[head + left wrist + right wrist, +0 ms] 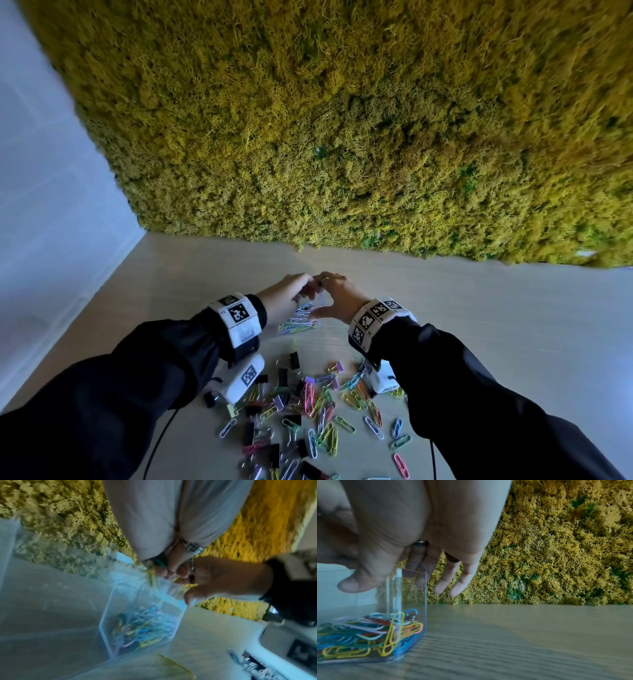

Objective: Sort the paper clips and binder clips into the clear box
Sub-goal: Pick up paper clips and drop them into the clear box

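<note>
- The left hand (286, 294) grip seems to pinch a few paper clips (151, 574) over the clear box (413, 588), which stands on the tabletop (479, 325) beyond the loose pile (301, 407).
- The right hand (337, 296) has its fingers spread and its thumb at the box wall, likely steadying it.
- Release low inside the rim so nothing bounces out.
- Binder clips (294, 359) remain unsorted.

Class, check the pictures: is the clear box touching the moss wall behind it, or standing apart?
Apart. The right wrist view shows a strip of bare table between the clear box and the moss wall.
</note>
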A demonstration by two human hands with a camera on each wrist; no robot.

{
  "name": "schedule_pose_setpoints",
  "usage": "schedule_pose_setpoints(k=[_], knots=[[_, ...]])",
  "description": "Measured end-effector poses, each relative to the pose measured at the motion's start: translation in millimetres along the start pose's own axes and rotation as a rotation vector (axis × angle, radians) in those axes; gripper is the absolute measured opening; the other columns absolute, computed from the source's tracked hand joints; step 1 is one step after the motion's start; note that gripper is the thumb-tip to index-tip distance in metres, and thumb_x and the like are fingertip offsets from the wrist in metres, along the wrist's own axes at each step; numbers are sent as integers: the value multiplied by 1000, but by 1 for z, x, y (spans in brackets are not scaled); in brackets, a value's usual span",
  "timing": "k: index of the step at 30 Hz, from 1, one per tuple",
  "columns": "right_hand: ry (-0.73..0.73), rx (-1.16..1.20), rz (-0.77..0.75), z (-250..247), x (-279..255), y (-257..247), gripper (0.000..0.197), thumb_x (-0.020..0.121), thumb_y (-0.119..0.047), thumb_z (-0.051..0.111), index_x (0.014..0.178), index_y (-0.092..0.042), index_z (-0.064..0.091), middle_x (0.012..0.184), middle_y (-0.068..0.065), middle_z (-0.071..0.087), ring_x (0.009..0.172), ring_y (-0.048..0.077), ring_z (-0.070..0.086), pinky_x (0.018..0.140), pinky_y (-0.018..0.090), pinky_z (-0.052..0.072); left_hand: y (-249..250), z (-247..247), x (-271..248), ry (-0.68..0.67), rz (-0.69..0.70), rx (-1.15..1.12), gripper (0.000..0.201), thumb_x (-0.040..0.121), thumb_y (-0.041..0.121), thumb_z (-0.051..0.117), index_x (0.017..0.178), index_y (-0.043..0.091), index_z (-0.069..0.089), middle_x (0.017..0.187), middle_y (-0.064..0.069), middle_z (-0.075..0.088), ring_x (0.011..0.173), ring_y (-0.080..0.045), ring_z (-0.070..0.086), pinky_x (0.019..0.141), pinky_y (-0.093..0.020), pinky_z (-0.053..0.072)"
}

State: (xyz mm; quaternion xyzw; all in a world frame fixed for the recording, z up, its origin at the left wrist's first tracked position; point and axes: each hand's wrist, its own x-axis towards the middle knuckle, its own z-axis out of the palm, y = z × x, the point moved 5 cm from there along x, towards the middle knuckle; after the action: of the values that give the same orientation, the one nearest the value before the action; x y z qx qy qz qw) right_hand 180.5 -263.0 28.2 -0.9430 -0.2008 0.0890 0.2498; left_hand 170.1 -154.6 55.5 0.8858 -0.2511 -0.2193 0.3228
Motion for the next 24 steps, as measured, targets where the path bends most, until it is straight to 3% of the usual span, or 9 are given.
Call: schedule_pose_setpoints(k=[3, 5, 7, 9, 10, 13, 18, 21, 24], knots=[[10, 19, -7, -2, -1, 0, 51, 74, -28, 72, 113, -2, 53, 113, 14, 57, 104, 25, 53, 93, 33, 40, -4, -5, -4, 75, 42, -86, 37, 85, -11, 41, 111, 13, 51, 106, 5, 54, 101, -4, 51, 84, -14, 46], [22, 59, -6, -3, -3, 1, 55, 73, -27, 73, 119, -4, 52, 118, 14, 57, 108, 25, 53, 97, 35, 41, -8, -17, -12, 173, 65, -122, 41, 82, -16, 43, 106, 15, 55, 104, 8, 57, 96, 3, 53, 80, -7, 46], [26, 90, -26, -4, -4, 1, 59, 72, -26, 73, 123, -8, 50, 119, 12, 58, 109, 23, 54, 99, 34, 41, -11, -27, -21, 200, 88, -13, 41, 80, -16, 46, 101, 19, 57, 98, 9, 56, 86, -3, 54, 71, -7, 44], [25, 109, -30, -3, -4, 2, 61, 71, -26, 74, 126, -12, 49, 118, 11, 59, 109, 23, 55, 97, 32, 41, -15, -25, -30, 93, 59, 219, 36, 81, -8, 52, 105, 18, 59, 97, 8, 55, 79, -5, 50, 63, -6, 40], [27, 119, -25, -3, -3, 3, 62, 71, -26, 74, 126, -14, 49, 118, 11, 59, 108, 23, 55, 95, 29, 40, -18, -22, -33, 46, 42, 339, 34, 82, -1, 57, 110, 17, 59, 103, 5, 57, 84, -7, 50, 66, -8, 40], [20, 126, -10, -2, -3, 4, 62, 71, -26, 74, 127, -15, 48, 118, 9, 59, 107, 22, 55, 91, 25, 41, -32, -16, -33, -19, -42, 511, 33, 84, 18, 61, 117, 19, 58, 119, -3, 57, 108, -21, 52, 91, -30, 43], [25, 114, -18, -3, -5, 3, 63, 72, -26, 73, 128, -15, 48, 119, 9, 59, 105, 22, 56, 91, 25, 42, -21, -25, -33, 165, -16, 345, 15, 82, 8, 62, 94, 10, 71, 99, -7, 69, 86, -17, 59, 88, -31, 47], [31, 108, -25, -3, -6, 3, 62, 72, -26, 74, 127, -14, 48, 118, 9, 59, 105, 23, 56, 91, 26, 42, -19, -35, -32, 401, -51, 179, 23, 78, -5, 61, 96, 5, 71, 100, -12, 71, 89, -22, 63, 81, -20, 44], [32, 100, -15, -4, -6, 3, 62, 72, -26, 73, 127, -14, 48, 119, 9, 60, 105, 22, 57, 92, 26, 42, -14, -28, -26, 421, -51, 116, 33, 78, -10, 57, 106, 6, 67, 102, -13, 71, 90, -21, 66, 78, -19, 45]])
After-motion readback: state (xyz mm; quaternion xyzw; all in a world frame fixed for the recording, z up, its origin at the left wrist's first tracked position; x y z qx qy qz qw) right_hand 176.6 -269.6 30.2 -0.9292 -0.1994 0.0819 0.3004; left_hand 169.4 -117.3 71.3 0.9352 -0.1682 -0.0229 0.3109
